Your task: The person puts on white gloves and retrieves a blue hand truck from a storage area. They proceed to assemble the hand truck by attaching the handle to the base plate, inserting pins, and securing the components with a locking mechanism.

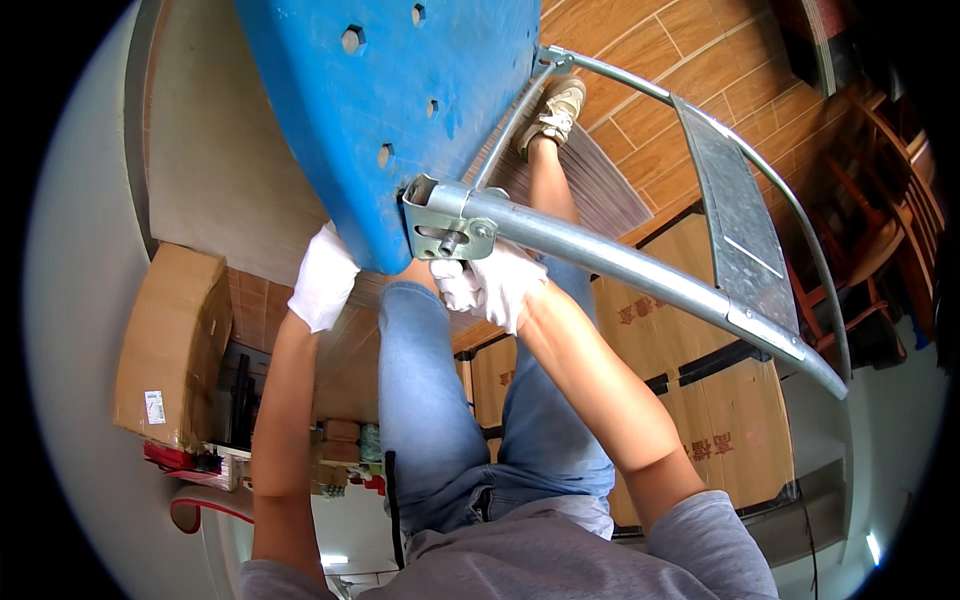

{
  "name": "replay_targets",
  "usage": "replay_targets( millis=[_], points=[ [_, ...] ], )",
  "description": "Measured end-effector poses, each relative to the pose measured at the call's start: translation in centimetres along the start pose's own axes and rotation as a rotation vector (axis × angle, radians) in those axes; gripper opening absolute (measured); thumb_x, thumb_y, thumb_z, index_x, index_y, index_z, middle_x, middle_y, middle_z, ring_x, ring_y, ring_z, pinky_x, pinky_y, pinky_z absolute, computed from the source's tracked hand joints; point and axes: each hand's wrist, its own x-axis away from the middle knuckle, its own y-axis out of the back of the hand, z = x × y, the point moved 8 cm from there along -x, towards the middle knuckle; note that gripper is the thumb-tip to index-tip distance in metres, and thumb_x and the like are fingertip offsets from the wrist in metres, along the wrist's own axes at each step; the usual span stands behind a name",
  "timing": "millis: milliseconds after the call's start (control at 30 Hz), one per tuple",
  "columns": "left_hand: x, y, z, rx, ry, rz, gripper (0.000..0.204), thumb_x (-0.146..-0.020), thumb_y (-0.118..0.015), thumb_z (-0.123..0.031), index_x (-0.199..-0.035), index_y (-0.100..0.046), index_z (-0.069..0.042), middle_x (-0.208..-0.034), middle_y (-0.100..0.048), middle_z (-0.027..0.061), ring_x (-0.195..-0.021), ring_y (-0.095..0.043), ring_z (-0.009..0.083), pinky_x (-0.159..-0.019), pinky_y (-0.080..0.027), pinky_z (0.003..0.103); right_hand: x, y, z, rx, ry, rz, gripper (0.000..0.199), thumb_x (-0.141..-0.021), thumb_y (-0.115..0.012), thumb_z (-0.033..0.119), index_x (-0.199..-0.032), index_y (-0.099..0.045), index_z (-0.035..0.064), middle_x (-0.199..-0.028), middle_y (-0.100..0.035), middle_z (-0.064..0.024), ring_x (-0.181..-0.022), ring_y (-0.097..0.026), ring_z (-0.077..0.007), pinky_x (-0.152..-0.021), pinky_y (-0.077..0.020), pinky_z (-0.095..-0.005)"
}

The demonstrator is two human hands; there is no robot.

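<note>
A large blue plastic panel (350, 120) with hexagonal holes stands tilted in front of me. My left hand (325, 278), in a white glove, holds the panel's lower left edge, its fingers mostly hidden behind it. At the panel's lower right corner sits a slotted metal bracket (450, 225) with a bolt through it. A bent galvanized tube frame (620, 258) runs from this bracket out to the right. My right hand (495, 285), also gloved in white, is closed right under the bracket, fingers curled; what they grip, if anything, is hidden.
A grey metal plate (735, 190) spans the tube frame. Flattened cardboard (720, 410) lies right of my legs, and a cardboard box (175, 350) stands at left. Wooden chairs (880, 210) are at the far right. My shoe (555, 112) rests beyond the panel's right edge.
</note>
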Motion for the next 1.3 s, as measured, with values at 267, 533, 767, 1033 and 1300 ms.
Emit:
replay_targets(
  millis=[267,533,767,1033,1300],
  points=[
    [0.1,0.2,0.1,0.024,-0.010,-0.049,0.020,-0.088,-0.058,-0.011,-0.101,-0.060,0.003,-0.089,-0.067,0.0140,-0.082,-0.063,0.0204,-0.074,-0.049,0.031,-1.6,1.8,-0.6,0.072,-0.022,-0.191,0.026,-0.089,-0.057,0.031,-0.073,-0.051,0.0103,-0.056,-0.048,-0.0022,-0.041,-0.043,-0.0124,-0.035,-0.0314,-0.0262],
    [0.1,0.3,-0.3,-0.056,-0.043,-0.038,0.018,-0.087,-0.057,-0.010,-0.097,-0.061,0.003,-0.087,-0.067,0.0158,-0.080,-0.063,0.0233,-0.072,-0.049,0.032,0.2,0.6,1.5,0.295,0.114,-0.224,0.028,-0.091,-0.051,0.032,-0.072,-0.049,0.0118,-0.053,-0.046,0.0004,-0.039,-0.039,-0.0105,-0.035,-0.0298,-0.0261],
    [0.1,0.0,-0.1,0.033,0.007,-0.017,0.019,-0.087,-0.059,-0.010,-0.101,-0.060,0.004,-0.092,-0.067,0.0130,-0.084,-0.062,0.0191,-0.074,-0.049,0.030,1.0,0.3,1.8,0.329,0.088,-0.142,0.024,-0.090,-0.052,0.031,-0.076,-0.052,0.0114,-0.056,-0.047,0.0016,-0.042,-0.041,-0.0091,-0.038,-0.0310,-0.0246],
    [-0.1,0.5,0.6,0.020,0.015,-0.028,0.020,-0.087,-0.060,-0.010,-0.102,-0.061,0.003,-0.093,-0.067,0.0124,-0.085,-0.062,0.0190,-0.076,-0.049,0.030,0.7,0.2,2.1,0.304,0.102,-0.168,0.029,-0.090,-0.054,0.031,-0.068,-0.051,0.0123,-0.051,-0.045,0.0009,-0.039,-0.040,-0.0102,-0.036,-0.0298,-0.0248],
    [-0.1,0.8,0.2,-0.029,0.011,-0.063,0.021,-0.087,-0.060,-0.012,-0.101,-0.062,0.004,-0.093,-0.067,0.0140,-0.087,-0.063,0.0211,-0.077,-0.049,0.032,1.1,-0.6,2.2,0.329,0.100,-0.158,0.032,-0.090,-0.053,0.033,-0.065,-0.049,0.0138,-0.049,-0.042,0.0019,-0.038,-0.036,-0.0099,-0.036,-0.0272,-0.0251]
  ],
)
